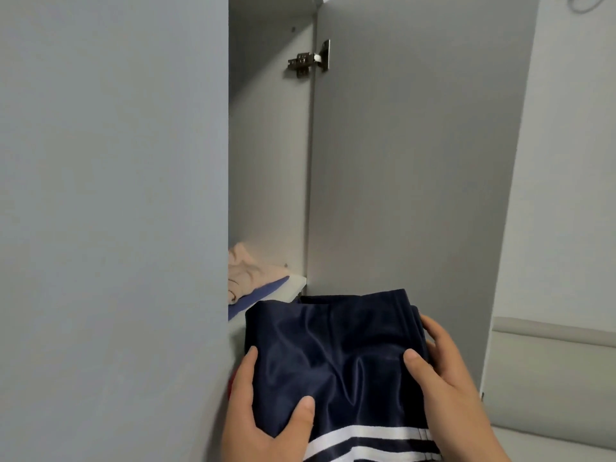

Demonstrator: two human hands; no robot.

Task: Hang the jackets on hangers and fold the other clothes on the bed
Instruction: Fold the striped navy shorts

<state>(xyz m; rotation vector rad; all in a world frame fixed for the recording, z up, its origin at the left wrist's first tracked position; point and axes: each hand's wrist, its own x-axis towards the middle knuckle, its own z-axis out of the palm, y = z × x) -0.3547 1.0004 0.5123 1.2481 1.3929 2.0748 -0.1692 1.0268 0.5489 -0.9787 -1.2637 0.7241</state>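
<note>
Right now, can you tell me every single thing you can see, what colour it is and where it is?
open door: one, grey, middle right
left panel: one, grey-blue, fills the left side
hinge: one, silver, near the top of the open door's inner edge
shelf: one, white, between the left panel and the open door
peach garment: one, pale peach, on the shelf
blue garment: one, blue, on the shelf under the peach garment
navy garment: one, dark blue with white stripes, folded, bottom middle
red thing: one, red, by the left hand, mostly hidden
left hand: one, grip on the navy garment's left side
right hand: one, grip on its right side
</note>
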